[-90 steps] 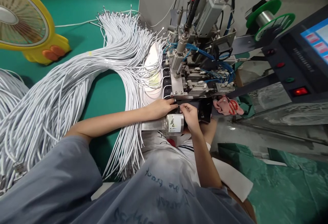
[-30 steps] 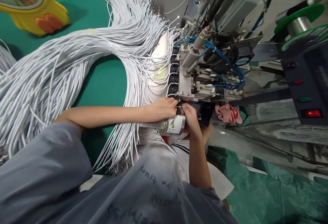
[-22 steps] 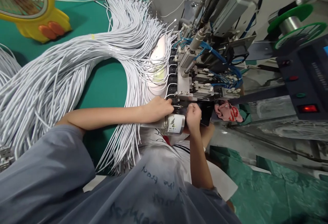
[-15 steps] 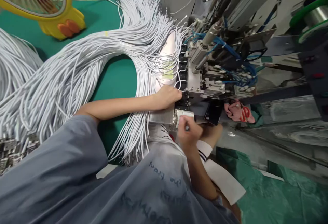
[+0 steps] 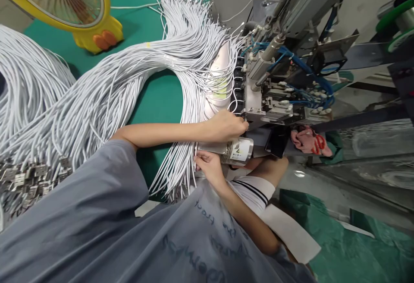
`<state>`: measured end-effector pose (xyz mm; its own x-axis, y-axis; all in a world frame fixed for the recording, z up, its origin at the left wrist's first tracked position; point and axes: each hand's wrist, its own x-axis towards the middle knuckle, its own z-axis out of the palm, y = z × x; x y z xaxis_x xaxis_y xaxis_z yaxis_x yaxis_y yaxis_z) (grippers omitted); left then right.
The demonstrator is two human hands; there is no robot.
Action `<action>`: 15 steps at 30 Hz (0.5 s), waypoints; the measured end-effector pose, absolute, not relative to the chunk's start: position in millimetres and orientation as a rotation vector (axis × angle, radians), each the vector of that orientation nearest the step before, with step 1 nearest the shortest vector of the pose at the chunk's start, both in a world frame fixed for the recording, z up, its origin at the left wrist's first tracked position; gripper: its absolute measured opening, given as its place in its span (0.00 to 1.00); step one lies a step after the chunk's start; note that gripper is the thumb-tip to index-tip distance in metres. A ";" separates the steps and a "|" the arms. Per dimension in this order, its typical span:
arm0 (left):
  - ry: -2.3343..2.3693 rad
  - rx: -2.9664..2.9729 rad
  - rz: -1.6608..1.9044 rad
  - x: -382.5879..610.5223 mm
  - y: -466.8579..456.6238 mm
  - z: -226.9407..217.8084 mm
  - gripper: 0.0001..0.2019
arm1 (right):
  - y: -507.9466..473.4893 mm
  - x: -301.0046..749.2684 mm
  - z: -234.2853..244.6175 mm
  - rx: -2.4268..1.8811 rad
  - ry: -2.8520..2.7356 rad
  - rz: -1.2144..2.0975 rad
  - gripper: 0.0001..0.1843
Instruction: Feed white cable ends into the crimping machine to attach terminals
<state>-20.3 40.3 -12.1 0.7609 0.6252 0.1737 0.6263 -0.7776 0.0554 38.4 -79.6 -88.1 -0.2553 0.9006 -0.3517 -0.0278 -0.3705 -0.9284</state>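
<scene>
A thick bundle of white cables (image 5: 129, 67) curves across the green table, its loose ends fanning down toward my lap. My left hand (image 5: 226, 126) is closed at the near corner of the machine (image 5: 255, 102), fingertips against its edge; what they pinch is hidden. Lower down, my right hand (image 5: 208, 164) has thumb and fingers closed on a white cable at the right side of the hanging bundle. Just right of that hand lies a clear container with a white label (image 5: 241, 150). Several cables loop into the row of black slots along the machine's left side.
A yellow fan (image 5: 97, 28) stands at the back left of the green table (image 5: 161, 97). Metal connectors (image 5: 35, 179) are heaped at the left edge. A pink cloth (image 5: 310, 140) and a dark phone-like slab (image 5: 277, 139) lie right of the machine's front.
My right hand has moved left from beside the labelled container to the hanging cables and closed on one. My left hand stays near the machine's corner. The whole view has shifted slightly.
</scene>
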 end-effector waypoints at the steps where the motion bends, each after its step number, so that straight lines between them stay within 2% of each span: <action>1: -1.001 -2.974 -0.325 -19.3 35.3 -10.8 0.12 | -80.5 42.4 -83.8 -1.294 -1.152 1.706 0.06; 4: -0.783 -3.123 -0.507 -15.4 20.1 -10.8 0.17 | -79.8 69.2 -69.6 -1.397 -1.310 1.510 0.04; 7: -0.751 -3.258 -0.618 -12.8 15.3 -16.3 0.21 | -69.0 109.5 -57.5 -1.602 -1.577 0.919 0.09; 9: -0.866 -3.357 -0.630 -13.1 21.3 -21.5 0.20 | -55.7 133.0 -52.4 -1.619 -1.551 0.677 0.06; 10: -0.926 -3.403 -0.636 -13.6 26.1 -23.9 0.19 | -48.1 141.8 -50.7 -1.599 -1.480 0.669 0.03; 13: -1.031 -3.472 -0.653 -15.3 40.6 -28.0 0.15 | -27.5 155.4 -47.2 -1.498 -1.171 0.818 0.11; 15: -1.050 -3.458 -0.684 -16.2 45.7 -26.8 0.14 | -18.6 156.5 -45.1 -1.396 -1.000 0.922 0.13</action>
